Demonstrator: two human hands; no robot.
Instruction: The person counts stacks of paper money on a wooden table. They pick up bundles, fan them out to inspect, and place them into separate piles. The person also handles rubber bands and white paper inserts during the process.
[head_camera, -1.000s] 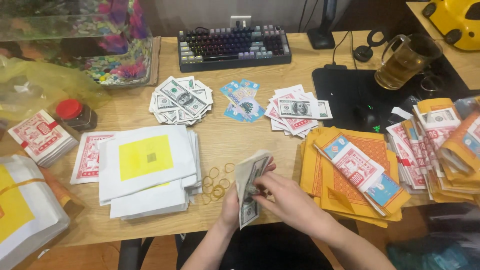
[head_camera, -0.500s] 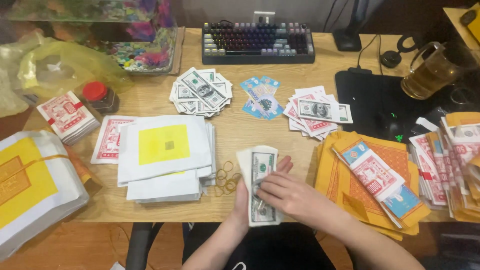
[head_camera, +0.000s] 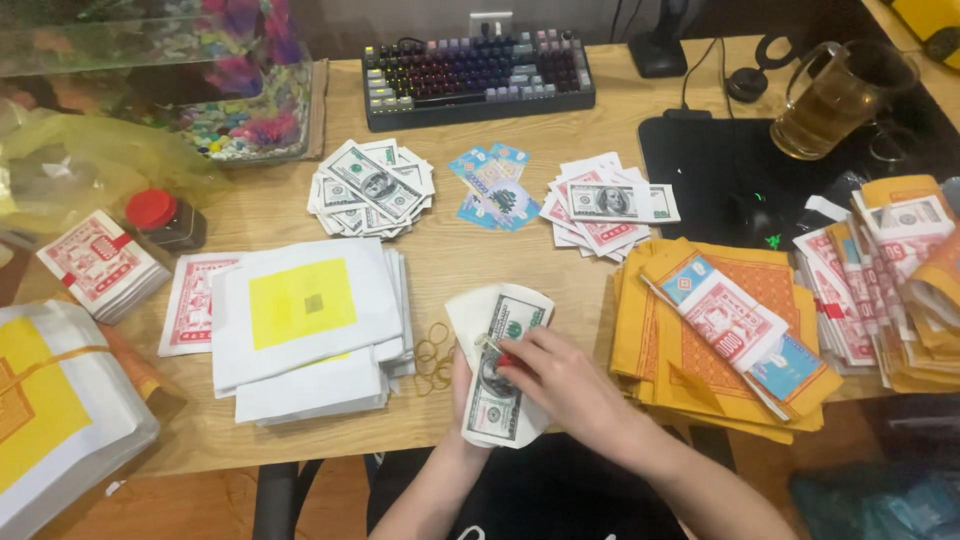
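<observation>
Head-camera view: a stack of green banknotes (head_camera: 500, 375) is held low in the middle of the frame, at the near edge of the wooden table (head_camera: 470, 255). The stack is gripped from beneath by the left hand (head_camera: 462, 385), whose fingers are mostly hidden behind the notes, so only the thumb edge can be made out. The right hand (head_camera: 565, 385) is laid across the notes from the right, its fingers curled together and pinched on a small red band (head_camera: 506, 361) at the middle of the stack. A white sheet is seen folded behind the notes.

Compared with the frame half a second earlier, the stack has been tilted slightly, top to the right, and the right fingertips have been drawn in toward its centre; a second ago the notes were held edge-on and fanned.

Loose rubber bands (head_camera: 432, 355) lie just left of the stack. A pile of white and yellow envelopes (head_camera: 305, 320) rests to the left of these. Orange paper sheets (head_camera: 640, 330) with a banded bundle on top are stacked to the right. Three spread heaps of notes lie in a row at mid-frame, below a keyboard (head_camera: 478, 75) at the top. A glass mug of tea (head_camera: 825, 105) stands at upper right.
</observation>
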